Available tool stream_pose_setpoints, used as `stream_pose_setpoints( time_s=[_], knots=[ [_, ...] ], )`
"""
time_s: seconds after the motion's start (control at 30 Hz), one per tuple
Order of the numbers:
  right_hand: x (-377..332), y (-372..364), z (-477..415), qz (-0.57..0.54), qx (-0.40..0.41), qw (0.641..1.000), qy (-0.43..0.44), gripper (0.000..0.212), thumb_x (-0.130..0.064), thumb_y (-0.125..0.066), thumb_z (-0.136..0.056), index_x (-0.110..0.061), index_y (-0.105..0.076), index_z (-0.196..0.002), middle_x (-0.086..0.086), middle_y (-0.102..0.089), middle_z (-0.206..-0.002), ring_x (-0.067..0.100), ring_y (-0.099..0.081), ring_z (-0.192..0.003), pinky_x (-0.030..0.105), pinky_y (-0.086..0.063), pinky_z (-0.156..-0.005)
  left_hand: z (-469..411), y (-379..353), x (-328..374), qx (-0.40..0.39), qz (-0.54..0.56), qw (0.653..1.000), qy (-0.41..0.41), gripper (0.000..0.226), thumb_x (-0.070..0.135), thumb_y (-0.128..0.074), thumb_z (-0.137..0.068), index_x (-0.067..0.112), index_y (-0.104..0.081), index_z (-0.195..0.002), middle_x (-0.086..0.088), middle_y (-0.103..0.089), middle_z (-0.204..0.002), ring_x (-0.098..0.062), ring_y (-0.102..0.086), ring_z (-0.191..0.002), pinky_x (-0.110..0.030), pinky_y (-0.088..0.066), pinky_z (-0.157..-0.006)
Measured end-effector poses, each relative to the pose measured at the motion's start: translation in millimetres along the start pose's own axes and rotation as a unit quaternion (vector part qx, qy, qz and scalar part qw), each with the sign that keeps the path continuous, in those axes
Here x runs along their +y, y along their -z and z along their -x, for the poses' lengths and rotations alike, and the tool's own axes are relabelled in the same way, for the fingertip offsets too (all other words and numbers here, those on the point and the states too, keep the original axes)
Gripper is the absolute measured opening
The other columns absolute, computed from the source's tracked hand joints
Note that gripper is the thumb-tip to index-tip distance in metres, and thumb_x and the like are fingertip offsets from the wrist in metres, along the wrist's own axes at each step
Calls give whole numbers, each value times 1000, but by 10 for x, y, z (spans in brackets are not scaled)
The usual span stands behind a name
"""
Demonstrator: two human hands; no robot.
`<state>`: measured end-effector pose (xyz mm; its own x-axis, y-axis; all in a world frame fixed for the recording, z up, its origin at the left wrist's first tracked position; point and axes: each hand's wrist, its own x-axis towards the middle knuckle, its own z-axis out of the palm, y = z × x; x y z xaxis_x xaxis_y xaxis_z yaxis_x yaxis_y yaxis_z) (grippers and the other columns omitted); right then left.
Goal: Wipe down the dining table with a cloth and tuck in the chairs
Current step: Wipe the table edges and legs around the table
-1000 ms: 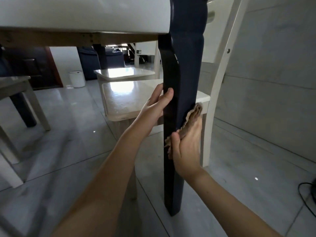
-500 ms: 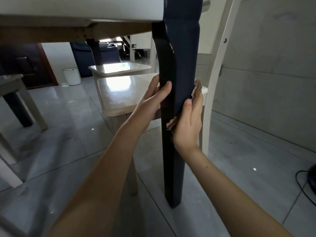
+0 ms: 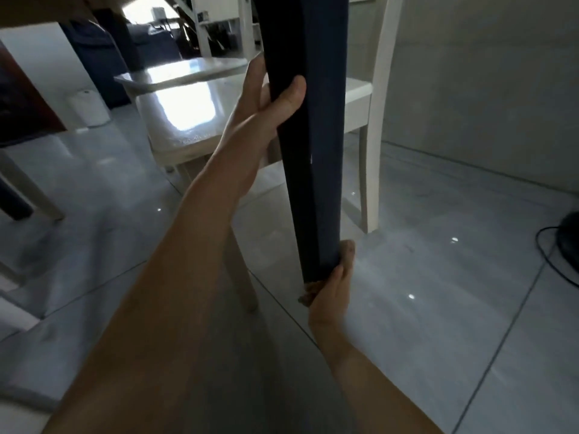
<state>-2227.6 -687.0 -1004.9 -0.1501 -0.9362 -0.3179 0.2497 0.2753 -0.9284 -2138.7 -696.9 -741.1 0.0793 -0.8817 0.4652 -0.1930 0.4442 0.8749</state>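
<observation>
Fingers (image 3: 254, 79) of the left hand (image 3: 266, 111) clasp the dark table leg (image 3: 322, 136) halfway up, while the right hand (image 3: 329, 292) wraps the cloth (image 3: 347, 247) round its foot.

To do this stroke well, brace with the upper grip, turn the cloth so each face and the bottom edge gets wiped, and press evenly; the leg looks smooth and painted, so a light squeeze should do. The floor (image 3: 438, 308) is glossy grey tile. A white chair (image 3: 357, 98) stands just beyond the leg, a plain wall (image 3: 470, 89) is on the right, a dark cable (image 3: 545, 255) lies far right, and a small white bin (image 3: 91, 108) sits far left.
</observation>
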Motion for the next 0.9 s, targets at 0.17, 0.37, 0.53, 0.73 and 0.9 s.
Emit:
stream_pose_setpoints(
  time_s=[0.17,0.37,0.53,0.73,0.9],
  knots=[
    [548,261,-133,59,-42,996,-47,36,-47,-29,-103,-29,-47,-129,15,-67,-60,25,-61,-43,31,-52,-42,-14,0,-14,10,-17,1000,19,50,34,-55,-95,29,-35,-141,7,-59,-132,-9,-56,-123,-43,-42,-108],
    [-15,101,-32,-8,-57,996,-71,28,-62,-38,-94,-56,-60,-109,16,-66,-64,27,-58,-48,38,-55,-51,-24,6,-10,12,-6,1000,19,52,31,-56,-96,27,-34,-143,7,-62,-129,-8,-57,-121,-42,-42,-109],
    [-1134,-109,271,-133,-107,984,48,35,-58,-42,-94,-44,-70,-78,-7,-70,-62,11,-66,-52,29,-54,-48,-39,13,-8,14,2,1000,20,48,32,-58,-94,34,-40,-139,4,-64,-127,-13,-60,-118,-45,-45,-104],
    [-2510,-369,421,-68,-204,912,348,39,-39,-42,-98,-50,-42,-135,-29,-49,-135,-1,-53,-120,38,-39,-109,-31,-4,-14,14,30,999,17,52,28,-60,-93,37,-39,-140,3,-64,-127,-16,-61,-117,-41,-47,-98],
    [-3366,-483,496,-51,-254,838,481,57,-26,-40,-102,-32,-16,-154,-18,-23,-157,-2,-27,-139,27,-23,-119,-84,16,-68,20,-4,1000,10,58,44,-65,-82,47,-40,-135,11,-62,-129,-10,-59,-119,-42,-44,-103]
  ],
)
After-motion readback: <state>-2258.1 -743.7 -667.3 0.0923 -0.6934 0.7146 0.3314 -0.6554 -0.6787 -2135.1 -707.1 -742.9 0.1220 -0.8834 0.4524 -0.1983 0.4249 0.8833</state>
